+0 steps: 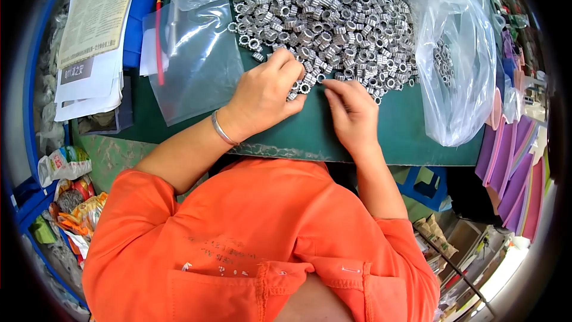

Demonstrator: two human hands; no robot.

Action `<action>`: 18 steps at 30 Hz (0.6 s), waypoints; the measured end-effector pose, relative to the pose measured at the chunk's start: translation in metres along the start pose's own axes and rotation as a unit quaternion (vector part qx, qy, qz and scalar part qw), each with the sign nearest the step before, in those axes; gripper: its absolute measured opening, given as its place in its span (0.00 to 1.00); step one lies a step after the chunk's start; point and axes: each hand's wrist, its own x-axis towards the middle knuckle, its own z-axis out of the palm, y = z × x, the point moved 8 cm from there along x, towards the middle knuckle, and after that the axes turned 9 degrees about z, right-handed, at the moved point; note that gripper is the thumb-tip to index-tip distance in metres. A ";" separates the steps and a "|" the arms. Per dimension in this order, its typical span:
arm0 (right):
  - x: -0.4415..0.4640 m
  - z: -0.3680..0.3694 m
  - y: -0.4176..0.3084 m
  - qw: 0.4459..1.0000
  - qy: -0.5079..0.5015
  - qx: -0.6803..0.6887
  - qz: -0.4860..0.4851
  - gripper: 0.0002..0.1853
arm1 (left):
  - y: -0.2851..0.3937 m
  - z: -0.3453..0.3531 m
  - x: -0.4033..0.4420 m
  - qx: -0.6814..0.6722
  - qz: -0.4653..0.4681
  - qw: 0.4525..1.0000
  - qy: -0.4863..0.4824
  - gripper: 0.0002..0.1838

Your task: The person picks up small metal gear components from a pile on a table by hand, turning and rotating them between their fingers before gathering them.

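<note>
A large heap of small grey metal rings covers the far middle of the green table. My left hand, with a silver bangle at the wrist, rests at the heap's near edge, its fingers curled around several rings. Some rings show between its thumb and forefinger. Just to the right, my right hand has thumb and forefinger brought near each other beside a single ring. Whether that ring is touched is unclear, and the other right fingers are folded and partly hidden.
Clear plastic bags and a red pen lie left of the heap. Papers are stacked at the far left. A clear bag with rings inside sits on the right. Below the table edge stands a blue stool.
</note>
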 end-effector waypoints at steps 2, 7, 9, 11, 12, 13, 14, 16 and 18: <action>-0.002 0.009 -0.005 0.997 0.007 -0.081 -0.012 0.08 | 0.000 -0.001 0.000 -0.005 -0.003 1.000 0.004 0.15; -0.006 0.008 -0.002 0.996 -0.010 -0.086 -0.009 0.07 | -0.001 -0.001 0.000 0.003 -0.007 1.000 0.000 0.15; -0.012 0.003 -0.009 0.995 0.009 -0.085 -0.051 0.08 | -0.001 0.000 0.000 -0.002 -0.005 1.000 0.002 0.15; -0.016 0.002 -0.001 1.000 -0.015 0.002 -0.002 0.09 | -0.001 -0.001 0.000 -0.006 0.002 1.000 0.007 0.15; -0.017 0.003 0.006 0.994 -0.038 0.090 0.044 0.10 | 0.000 -0.001 0.000 -0.006 0.001 1.000 0.007 0.15; -0.020 0.003 0.007 0.994 -0.040 0.090 0.044 0.10 | -0.001 -0.001 0.000 -0.004 -0.005 1.000 0.002 0.15; -0.022 0.005 0.015 0.973 -0.052 0.206 0.092 0.11 | -0.001 -0.001 -0.001 -0.002 -0.011 1.000 -0.005 0.15; -0.025 0.008 0.021 0.920 -0.073 0.359 0.137 0.13 | -0.001 -0.001 -0.001 0.000 -0.012 1.000 -0.005 0.15; -0.025 0.007 0.021 0.908 -0.083 0.385 0.145 0.14 | 0.000 -0.001 0.000 0.001 -0.011 1.000 -0.006 0.16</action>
